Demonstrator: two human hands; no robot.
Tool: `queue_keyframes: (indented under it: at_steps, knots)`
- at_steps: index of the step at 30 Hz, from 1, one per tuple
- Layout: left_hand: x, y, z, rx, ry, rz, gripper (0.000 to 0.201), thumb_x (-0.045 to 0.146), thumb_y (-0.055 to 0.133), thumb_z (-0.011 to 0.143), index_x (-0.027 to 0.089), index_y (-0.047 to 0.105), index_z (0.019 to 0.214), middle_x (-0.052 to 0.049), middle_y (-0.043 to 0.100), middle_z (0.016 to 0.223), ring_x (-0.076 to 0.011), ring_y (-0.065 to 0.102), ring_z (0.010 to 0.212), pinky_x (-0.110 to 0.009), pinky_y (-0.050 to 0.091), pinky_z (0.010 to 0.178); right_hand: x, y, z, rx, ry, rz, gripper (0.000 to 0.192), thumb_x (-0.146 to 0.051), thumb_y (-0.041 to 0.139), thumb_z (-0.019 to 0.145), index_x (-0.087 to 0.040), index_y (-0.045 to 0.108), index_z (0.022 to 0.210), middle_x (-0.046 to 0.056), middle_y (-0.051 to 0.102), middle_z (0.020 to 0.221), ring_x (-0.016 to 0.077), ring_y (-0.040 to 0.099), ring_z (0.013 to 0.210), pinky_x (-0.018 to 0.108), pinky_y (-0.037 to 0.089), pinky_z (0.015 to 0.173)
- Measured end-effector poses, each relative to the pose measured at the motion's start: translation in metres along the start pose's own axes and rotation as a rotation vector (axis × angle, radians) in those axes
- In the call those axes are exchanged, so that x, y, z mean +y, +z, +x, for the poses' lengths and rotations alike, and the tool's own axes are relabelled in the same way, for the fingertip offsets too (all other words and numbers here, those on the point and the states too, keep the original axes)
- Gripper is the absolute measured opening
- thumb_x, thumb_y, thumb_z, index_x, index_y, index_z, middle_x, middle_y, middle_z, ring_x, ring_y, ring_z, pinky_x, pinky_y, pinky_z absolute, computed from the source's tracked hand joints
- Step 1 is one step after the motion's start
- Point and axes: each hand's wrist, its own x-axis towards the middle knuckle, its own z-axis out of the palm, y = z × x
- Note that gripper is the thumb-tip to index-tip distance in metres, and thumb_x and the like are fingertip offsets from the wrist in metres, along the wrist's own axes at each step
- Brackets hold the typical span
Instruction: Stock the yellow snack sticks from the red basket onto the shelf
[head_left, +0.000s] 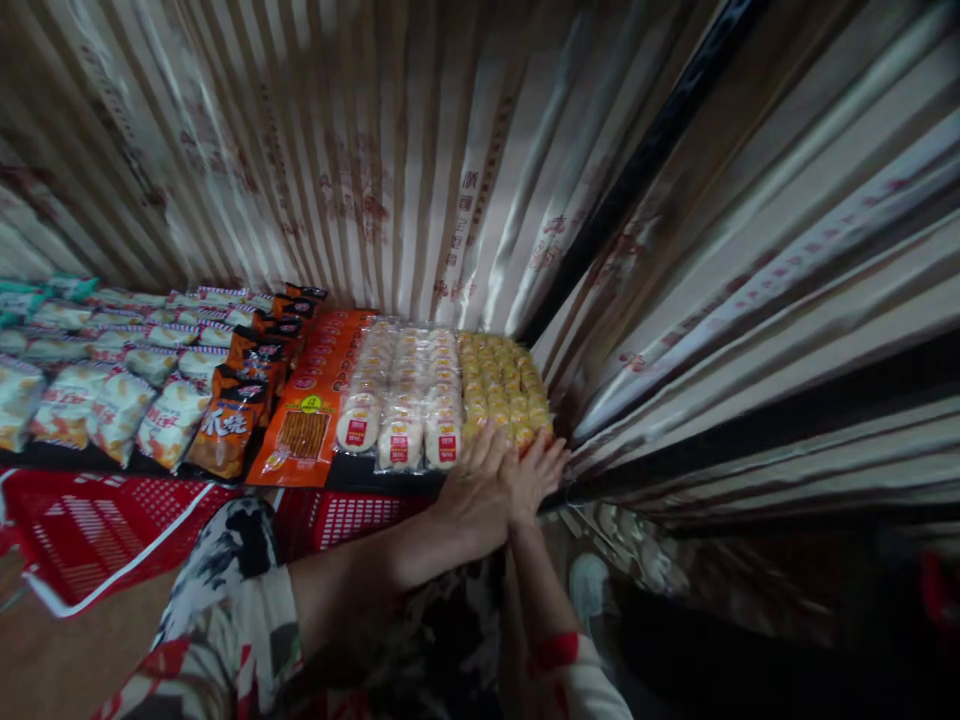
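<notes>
My left hand (476, 495) reaches forward with its fingers stretched out against the front of a block of yellow wrapped snacks (502, 375). Beside it, my right hand (531, 474) lies with spread fingers on the front right corner of the same block. The two hands touch along their inner sides, and neither grasps anything that I can see. Rows of round white packets with red labels (401, 435) stand just left of the yellow ones. Farther left lies a flat orange bag (304, 430) with brown sticks on its front.
Orange-and-black snack bags (225, 425) and pale snack bags (109, 405) fill the shelf's left side. Under its dark front edge (405, 480) stand red baskets (112, 530). A pleated printed covering (420, 150) rises behind the goods and along the right, with a dark bar (637, 180) across it.
</notes>
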Motion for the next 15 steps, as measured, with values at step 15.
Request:
queue_keyframes:
  at_steps: [15]
  knots:
    - [-0.057, 0.081, -0.005, 0.061, 0.145, 0.493, 0.045, 0.024, 0.034, 0.091, 0.007, 0.045, 0.131, -0.013, 0.041, 0.141, -0.0234, 0.032, 0.134, -0.04, 0.027, 0.111, -0.007, -0.002, 0.006, -0.048, 0.028, -0.003, 0.061, -0.041, 0.023, 0.093, -0.003, 0.027, 0.141, 0.026, 0.022, 0.146, 0.0332, 0.016, 0.137, 0.055, 0.03, 0.099]
